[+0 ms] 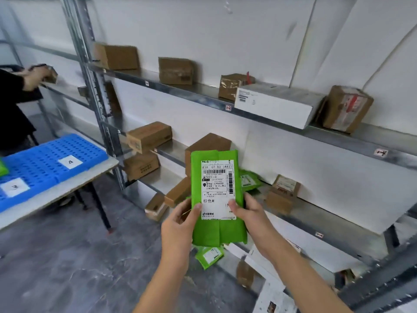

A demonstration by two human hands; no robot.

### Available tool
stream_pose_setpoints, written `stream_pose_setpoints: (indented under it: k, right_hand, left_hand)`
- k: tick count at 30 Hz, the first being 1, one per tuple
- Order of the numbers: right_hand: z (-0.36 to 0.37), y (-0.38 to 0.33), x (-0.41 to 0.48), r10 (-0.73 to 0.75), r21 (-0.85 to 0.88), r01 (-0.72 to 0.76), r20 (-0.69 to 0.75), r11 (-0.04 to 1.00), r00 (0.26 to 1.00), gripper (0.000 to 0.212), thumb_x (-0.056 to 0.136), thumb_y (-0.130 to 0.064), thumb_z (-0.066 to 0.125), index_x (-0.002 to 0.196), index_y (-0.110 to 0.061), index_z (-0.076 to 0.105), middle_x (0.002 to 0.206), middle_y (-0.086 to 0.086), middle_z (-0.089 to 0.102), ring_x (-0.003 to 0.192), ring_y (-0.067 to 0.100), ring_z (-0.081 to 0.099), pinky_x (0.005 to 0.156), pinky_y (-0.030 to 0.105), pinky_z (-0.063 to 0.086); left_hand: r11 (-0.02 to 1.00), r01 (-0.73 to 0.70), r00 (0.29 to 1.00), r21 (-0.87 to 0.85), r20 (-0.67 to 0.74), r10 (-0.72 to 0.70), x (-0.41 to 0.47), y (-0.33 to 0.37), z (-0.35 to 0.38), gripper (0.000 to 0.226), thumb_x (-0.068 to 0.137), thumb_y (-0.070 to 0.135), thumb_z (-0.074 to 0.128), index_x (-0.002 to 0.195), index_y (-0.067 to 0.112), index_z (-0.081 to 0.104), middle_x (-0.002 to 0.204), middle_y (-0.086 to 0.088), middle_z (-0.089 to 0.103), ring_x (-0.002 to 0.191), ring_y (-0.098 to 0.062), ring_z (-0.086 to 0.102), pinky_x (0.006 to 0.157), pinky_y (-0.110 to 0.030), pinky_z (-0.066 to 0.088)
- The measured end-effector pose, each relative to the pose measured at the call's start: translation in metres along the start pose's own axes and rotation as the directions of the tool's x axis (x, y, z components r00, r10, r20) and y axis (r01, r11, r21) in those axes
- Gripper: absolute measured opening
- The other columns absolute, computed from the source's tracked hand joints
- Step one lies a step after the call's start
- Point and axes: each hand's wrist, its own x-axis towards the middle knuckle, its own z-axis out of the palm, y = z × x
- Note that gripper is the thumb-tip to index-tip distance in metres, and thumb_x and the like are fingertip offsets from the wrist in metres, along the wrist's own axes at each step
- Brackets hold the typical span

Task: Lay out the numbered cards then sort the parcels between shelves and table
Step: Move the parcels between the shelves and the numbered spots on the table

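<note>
Green mailer parcel (pixel 217 233) being held upright in air, in front of middle shelf (pixel 168 151), white shipping label (pixel 217 188) facing camera. Left hand (pixel 180 224) pinching parcel's lower left edge, thumb lying on front. Right hand (pixel 250 213) gripping lower right edge, thumb pressing on label corner. Card "4" (pixel 70 162) and card "3" (pixel 14 187) lying on blue perforated mat (pixel 45 154) on table (pixel 67 185), left. Second person at far left handling small box (pixel 51 75).

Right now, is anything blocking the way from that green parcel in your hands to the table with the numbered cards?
Nothing visible does. The left hand and right hand hold the green parcel; only open floor lies between it and the table to the left.
</note>
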Motion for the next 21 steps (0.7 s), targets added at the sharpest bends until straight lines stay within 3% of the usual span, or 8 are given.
stream_pose_setpoints:
  k: [6,11,16,21]
  right_hand:
    - [0.103,-0.001,-0.007,-0.001,0.027,-0.004,0.212,1.000,0.977,0.030,0.083,-0.029,0.066,0.113,-0.024,0.065,0.114,-0.001,0.071,0.110,0.022,0.065,0.101,0.050,0.047]
    - [0.170,-0.008,-0.024,-0.027,0.014,0.024,0.307,1.000,0.951,0.025,0.095,-0.013,0.058,0.119,-0.013,0.061,0.115,0.005,0.070,0.109,0.025,0.065,0.100,0.049,0.047]
    - [0.221,-0.008,-0.045,-0.014,-0.072,0.049,0.420,0.996,0.907,0.016,0.095,-0.011,0.056,0.107,-0.021,0.061,0.106,-0.001,0.070,0.100,0.020,0.066,0.098,0.045,0.049]
    - [0.252,0.004,-0.055,0.021,-0.136,0.057,0.514,0.989,0.857,0.022,0.096,-0.013,0.055,0.116,-0.019,0.061,0.113,-0.002,0.070,0.106,0.018,0.065,0.098,0.041,0.049]
  left_hand:
    - [0.995,-0.095,0.987,0.030,-0.129,0.098,-0.011,0.037,-0.100,0.023,0.085,0.020,0.073,0.108,0.020,0.072,0.100,0.003,0.075,0.098,-0.016,0.070,0.088,-0.039,0.056]
    - [0.987,-0.159,0.962,0.006,-0.223,0.156,-0.036,0.058,-0.163,0.024,0.086,0.018,0.071,0.110,0.021,0.070,0.099,0.007,0.075,0.096,-0.011,0.070,0.080,-0.026,0.056]
    - [0.980,-0.175,0.930,-0.098,-0.342,0.132,-0.059,0.057,-0.210,0.031,0.086,0.016,0.070,0.117,0.018,0.068,0.104,0.005,0.075,0.100,-0.013,0.070,0.086,-0.033,0.055]
    - [0.972,-0.199,0.887,-0.128,-0.444,0.123,-0.073,0.049,-0.238,0.032,0.086,0.014,0.070,0.118,0.016,0.068,0.102,0.004,0.075,0.097,-0.012,0.071,0.078,-0.025,0.057]
